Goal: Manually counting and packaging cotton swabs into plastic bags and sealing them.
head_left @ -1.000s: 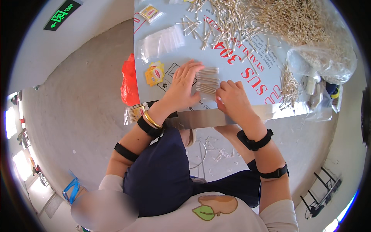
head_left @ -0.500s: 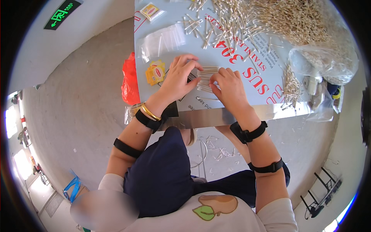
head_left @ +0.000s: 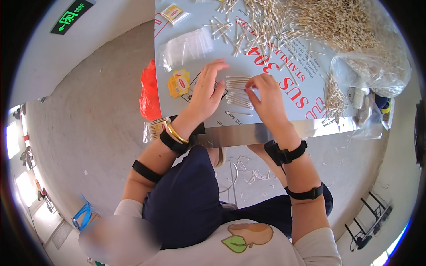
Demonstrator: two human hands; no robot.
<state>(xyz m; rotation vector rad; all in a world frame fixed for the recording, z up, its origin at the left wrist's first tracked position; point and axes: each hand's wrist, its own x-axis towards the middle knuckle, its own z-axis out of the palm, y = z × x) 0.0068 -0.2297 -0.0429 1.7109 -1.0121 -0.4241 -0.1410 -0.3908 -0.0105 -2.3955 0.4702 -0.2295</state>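
Observation:
Several cotton swabs (head_left: pixel 239 98) lie side by side in a row on the table, their left tips lined up. My right hand (head_left: pixel 269 96) is at the row's right ends, thumb and fingers curled in and closed around the upper swabs. To the left of the row, my left hand (head_left: pixel 205 91) is raised a little with its fingers stretched out, apart from the swabs and holding nothing. One single swab (head_left: pixel 239 114) lies below the row, nearer the table's edge. Yellow printed cards (head_left: pixel 179 84) are stacked left of my left hand.
Clear flat bags (head_left: pixel 186 48) and a filled packet (head_left: pixel 175 14) lie at the far left. Loose swabs (head_left: pixel 337 26) are heaped far right, with a smaller pile (head_left: pixel 335 98) nearer and a clear plastic bag (head_left: pixel 377 73) beside it. A red bag (head_left: pixel 150 93) hangs at the table's left edge.
My left hand has drawn back leftward from the swabs and its fingers have straightened. The right hand has shifted slightly and stays by the row's right ends, leaving more swabs visible.

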